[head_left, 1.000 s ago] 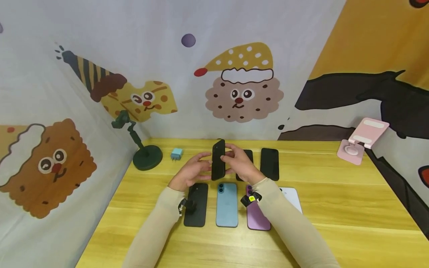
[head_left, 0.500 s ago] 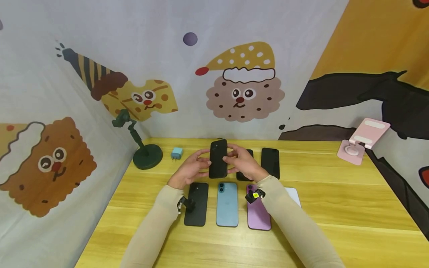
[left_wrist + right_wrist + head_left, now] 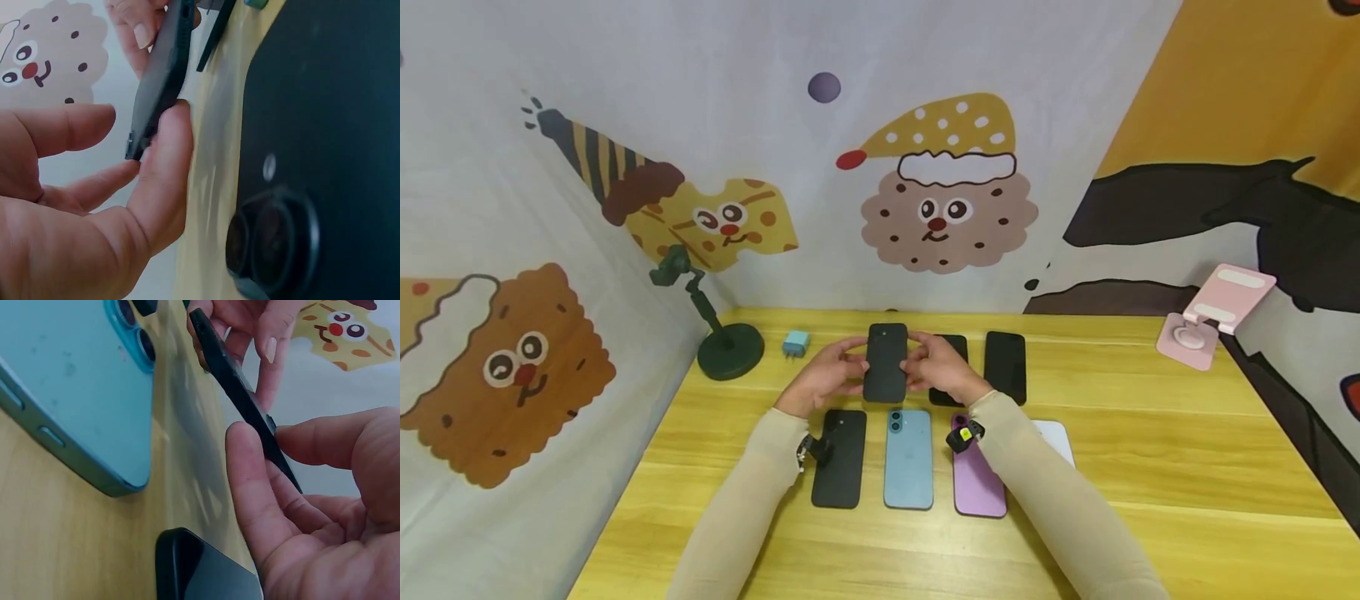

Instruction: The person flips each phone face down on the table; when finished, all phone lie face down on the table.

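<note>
Both hands hold a black phone (image 3: 886,364) over the back of the table, its back with the camera turned up toward the head camera. My left hand (image 3: 826,377) has its fingers curled under the left edge; the left wrist view shows the thumb (image 3: 81,128) on the other side, a little apart from it. On the opposite edge, my right hand (image 3: 946,368) pinches the phone between thumb and fingers. Below them lie a black phone (image 3: 842,475), a light blue phone (image 3: 908,467) and a purple phone (image 3: 979,487), partly under the right wrist.
A white phone (image 3: 1057,439) is half covered by the right sleeve. Two dark phones (image 3: 1005,367) lie at the back, one partly behind the right hand. A green stand (image 3: 730,354) and a blue charger plug (image 3: 795,343) stand back left. The pink phone stand (image 3: 1225,300) is far right.
The held phone has turned from nearly edge-on to showing its whole back, and sits slightly lower. Both hands keep hold of it; the phones on the table have not moved.
</note>
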`<state>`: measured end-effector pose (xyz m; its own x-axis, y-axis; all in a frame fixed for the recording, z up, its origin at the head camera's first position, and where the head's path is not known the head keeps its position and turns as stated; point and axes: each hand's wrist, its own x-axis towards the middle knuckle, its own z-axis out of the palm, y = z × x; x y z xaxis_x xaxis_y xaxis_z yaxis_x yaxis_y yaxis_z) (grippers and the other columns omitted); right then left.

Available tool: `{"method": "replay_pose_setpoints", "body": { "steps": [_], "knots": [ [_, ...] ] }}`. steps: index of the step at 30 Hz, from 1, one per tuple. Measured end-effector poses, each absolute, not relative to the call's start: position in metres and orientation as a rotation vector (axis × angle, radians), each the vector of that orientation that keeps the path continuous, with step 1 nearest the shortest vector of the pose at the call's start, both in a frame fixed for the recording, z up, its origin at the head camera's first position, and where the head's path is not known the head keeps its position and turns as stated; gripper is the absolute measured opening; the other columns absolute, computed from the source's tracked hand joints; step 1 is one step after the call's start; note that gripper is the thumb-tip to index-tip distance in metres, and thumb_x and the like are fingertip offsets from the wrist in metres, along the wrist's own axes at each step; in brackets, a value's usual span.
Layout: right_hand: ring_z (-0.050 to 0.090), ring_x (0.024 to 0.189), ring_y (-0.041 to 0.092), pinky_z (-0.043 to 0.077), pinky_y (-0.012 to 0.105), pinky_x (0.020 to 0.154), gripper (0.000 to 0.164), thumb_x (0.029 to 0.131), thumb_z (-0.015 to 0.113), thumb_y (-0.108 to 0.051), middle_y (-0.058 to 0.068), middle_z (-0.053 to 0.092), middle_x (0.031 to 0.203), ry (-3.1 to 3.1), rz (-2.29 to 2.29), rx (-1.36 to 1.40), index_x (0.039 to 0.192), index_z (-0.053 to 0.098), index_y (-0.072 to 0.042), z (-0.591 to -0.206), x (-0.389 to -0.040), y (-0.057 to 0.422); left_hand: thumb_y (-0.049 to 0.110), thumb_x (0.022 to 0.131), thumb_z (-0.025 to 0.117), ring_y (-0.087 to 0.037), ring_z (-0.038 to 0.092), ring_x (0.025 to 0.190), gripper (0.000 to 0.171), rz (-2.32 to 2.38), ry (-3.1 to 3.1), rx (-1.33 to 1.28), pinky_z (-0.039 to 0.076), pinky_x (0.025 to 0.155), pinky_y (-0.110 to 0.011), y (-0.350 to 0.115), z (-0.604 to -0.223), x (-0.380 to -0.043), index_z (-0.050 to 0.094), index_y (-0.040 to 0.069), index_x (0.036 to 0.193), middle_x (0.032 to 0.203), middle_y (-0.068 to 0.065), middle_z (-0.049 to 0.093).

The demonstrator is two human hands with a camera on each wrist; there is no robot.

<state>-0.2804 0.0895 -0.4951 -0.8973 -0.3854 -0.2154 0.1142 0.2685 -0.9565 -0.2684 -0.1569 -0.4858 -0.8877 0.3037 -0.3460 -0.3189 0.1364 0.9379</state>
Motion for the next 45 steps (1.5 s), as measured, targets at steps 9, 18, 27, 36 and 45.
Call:
{"method": "replay_pose_setpoints", "body": {
  "steps": [9,18,27,36,45],
  "knots": [
    [0.076,0.086,0.023,0.066,0.036,0.078,0.078,0.101,0.067,-0.003,0.019,0.070,0.117,2.192,-1.616,-0.213,0.168,0.029,-0.010,-0.505,-0.284,0.079,0.004,0.104,0.062,-0.029,0.069,0.115,0.068,1.712,2.025,-0.015,0.064,0.090,-0.041,-0.162,-0.492,-0.270,0.037,0.020,0.165,0.138,-0.019,0.056],
    [0.075,0.083,0.025,0.067,0.037,0.076,0.079,0.100,0.069,-0.002,0.019,0.067,0.114,2.211,-1.594,-0.208,0.168,0.030,-0.012,-0.506,-0.283,0.074,0.009,0.103,0.069,-0.030,0.070,0.114,0.073,1.643,2.074,-0.017,0.062,0.097,-0.047,-0.165,-0.494,-0.271,0.034,0.020,0.166,0.127,-0.016,0.057],
    [0.073,0.076,0.025,0.066,0.038,0.071,0.081,0.099,0.071,-0.005,0.015,0.069,0.111,2.245,-1.546,-0.190,0.168,0.031,-0.016,-0.507,-0.285,0.073,0.010,0.100,0.073,-0.026,0.071,0.106,0.078,1.629,2.072,-0.017,0.063,0.090,-0.042,-0.167,-0.497,-0.275,0.034,0.023,0.167,0.121,-0.012,0.059],
    [0.075,0.076,0.023,0.066,0.035,0.069,0.079,0.098,0.072,-0.005,0.013,0.071,0.107,2.337,-1.473,-0.194,0.167,0.034,-0.013,-0.504,-0.283,0.069,0.011,0.102,0.071,-0.028,0.072,0.107,0.076,1.635,2.067,-0.020,0.064,0.089,-0.044,-0.167,-0.496,-0.273,0.033,0.020,0.167,0.127,-0.016,0.056],
    [0.075,0.074,0.020,0.066,0.033,0.071,0.074,0.097,0.074,-0.006,0.012,0.069,0.098,2.364,-1.451,-0.193,0.162,0.041,-0.004,-0.504,-0.281,0.068,0.014,0.106,0.065,-0.037,0.065,0.129,0.068,1.595,2.088,0.015,0.063,0.096,-0.045,-0.164,-0.495,-0.271,0.034,0.007,0.166,0.161,-0.026,0.042]
  ]
}}
